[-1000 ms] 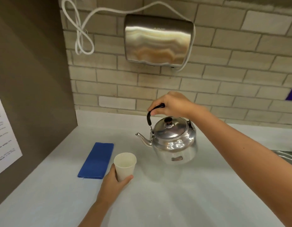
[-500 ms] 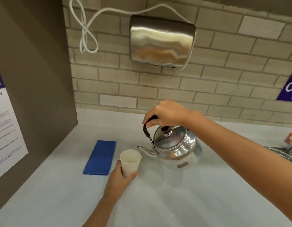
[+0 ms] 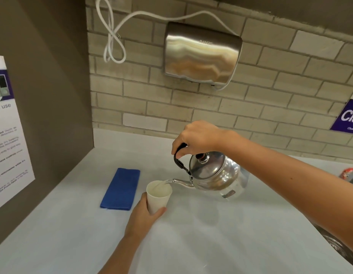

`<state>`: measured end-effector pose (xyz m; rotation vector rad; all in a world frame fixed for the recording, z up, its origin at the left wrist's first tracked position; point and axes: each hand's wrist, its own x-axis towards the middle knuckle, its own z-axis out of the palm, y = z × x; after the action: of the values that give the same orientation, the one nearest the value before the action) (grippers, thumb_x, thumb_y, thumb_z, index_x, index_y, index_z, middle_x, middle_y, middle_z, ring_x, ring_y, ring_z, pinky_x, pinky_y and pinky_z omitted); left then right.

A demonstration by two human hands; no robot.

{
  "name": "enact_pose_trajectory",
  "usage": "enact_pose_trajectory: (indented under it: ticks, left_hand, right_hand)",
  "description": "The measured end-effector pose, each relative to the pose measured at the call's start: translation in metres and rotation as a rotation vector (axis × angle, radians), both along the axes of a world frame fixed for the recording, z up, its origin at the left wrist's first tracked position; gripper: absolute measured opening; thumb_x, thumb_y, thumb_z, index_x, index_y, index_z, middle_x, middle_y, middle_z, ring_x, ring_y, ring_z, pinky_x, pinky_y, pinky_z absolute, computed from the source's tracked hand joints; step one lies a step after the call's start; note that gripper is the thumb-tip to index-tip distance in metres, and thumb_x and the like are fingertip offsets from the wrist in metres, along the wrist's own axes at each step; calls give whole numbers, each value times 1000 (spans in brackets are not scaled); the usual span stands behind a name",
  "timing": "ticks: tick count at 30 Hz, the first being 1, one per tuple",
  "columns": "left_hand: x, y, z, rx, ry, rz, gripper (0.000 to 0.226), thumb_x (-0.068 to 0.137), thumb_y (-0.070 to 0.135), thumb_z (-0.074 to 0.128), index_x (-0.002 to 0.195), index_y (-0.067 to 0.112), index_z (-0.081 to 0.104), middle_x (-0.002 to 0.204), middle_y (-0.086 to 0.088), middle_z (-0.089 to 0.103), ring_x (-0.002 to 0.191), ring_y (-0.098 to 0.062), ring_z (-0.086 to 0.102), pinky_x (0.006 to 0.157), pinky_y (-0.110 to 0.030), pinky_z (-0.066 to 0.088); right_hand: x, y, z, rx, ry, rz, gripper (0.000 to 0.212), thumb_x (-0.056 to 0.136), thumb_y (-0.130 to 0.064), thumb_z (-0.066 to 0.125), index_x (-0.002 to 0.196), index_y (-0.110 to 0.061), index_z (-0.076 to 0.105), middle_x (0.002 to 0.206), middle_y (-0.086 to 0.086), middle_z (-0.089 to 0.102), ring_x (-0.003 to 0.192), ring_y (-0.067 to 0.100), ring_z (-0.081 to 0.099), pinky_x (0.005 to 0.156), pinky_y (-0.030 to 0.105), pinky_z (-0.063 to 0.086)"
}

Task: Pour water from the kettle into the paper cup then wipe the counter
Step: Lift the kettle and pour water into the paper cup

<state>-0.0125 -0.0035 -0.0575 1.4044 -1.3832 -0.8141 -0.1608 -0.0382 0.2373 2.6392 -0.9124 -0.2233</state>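
1. While the folded blue cloth (image 3: 121, 189) lies flat on the pale counter (image 3: 201, 234), left of the pour, leave it for wiping.
2. The left hand (image 3: 144, 215) is wrapped around the white paper cup (image 3: 158, 193); hold it upright and pressed to the counter.
3. With the spout tip over the rim, water is entering; tilt slowly.
4. The right hand (image 3: 199, 136) is closed on the black handle of the shiny steel kettle (image 3: 215, 173), right of the cup; level it before the brim.

Head camera looks forward and down (close) over the counter (image 3: 221, 234).
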Motion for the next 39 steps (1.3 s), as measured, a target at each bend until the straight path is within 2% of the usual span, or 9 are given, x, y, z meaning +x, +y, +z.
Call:
enact_pose_trajectory:
  ticks: [8,15,18,21,28,35,39]
  left_hand:
    - [-1,-2,-2,12,-15,11,75,66,45,77,128,28,38,111,11,54,100,-12,54,82,-25,46]
    - [0,-3,-3,15,-28,19,75,65,48,77,126,29,39,110,11,53,99,-12,54,81,-26,46]
    - [0,-3,-4,15,-28,17,75,65,47,77,126,28,38,110,11,52,99,-12,53,81,-26,46]
    - [0,-2,-4,9,-28,19,73,65,46,77,125,29,39,111,10,53,99,-13,54,81,-26,46]
    - [-1,-2,-3,2,-33,38,71,66,44,78,124,27,40,108,10,53,96,-13,53,77,-25,46]
    - [-2,-2,-3,12,-28,25,76,66,46,77,128,27,38,112,9,52,100,-14,52,83,-26,47]
    - [-1,-3,-4,5,-32,27,75,66,46,77,127,27,38,110,11,51,98,-12,52,79,-24,45]
  right_hand:
    - [0,5,10,4,17,-27,25,84,-49,57,104,-38,65,89,-5,73,81,16,62,63,33,47]
    - [-4,8,8,10,18,-11,24,85,-47,58,105,-38,65,94,-6,73,84,15,62,62,29,43]
    - [-4,8,7,3,20,-7,24,84,-48,58,104,-38,65,93,-6,72,84,15,61,55,26,37]
    - [-3,8,6,-5,20,-9,23,84,-48,58,103,-38,65,93,-5,72,83,16,61,55,27,37]
    - [0,8,6,-61,31,23,20,83,-46,61,100,-38,67,85,-9,71,67,10,46,47,21,23]
    - [2,8,7,-64,55,24,21,84,-46,60,102,-36,66,88,-9,71,69,10,46,48,21,26]
    - [5,9,6,-62,67,20,22,84,-46,59,102,-37,66,89,-9,72,69,9,46,48,21,26]
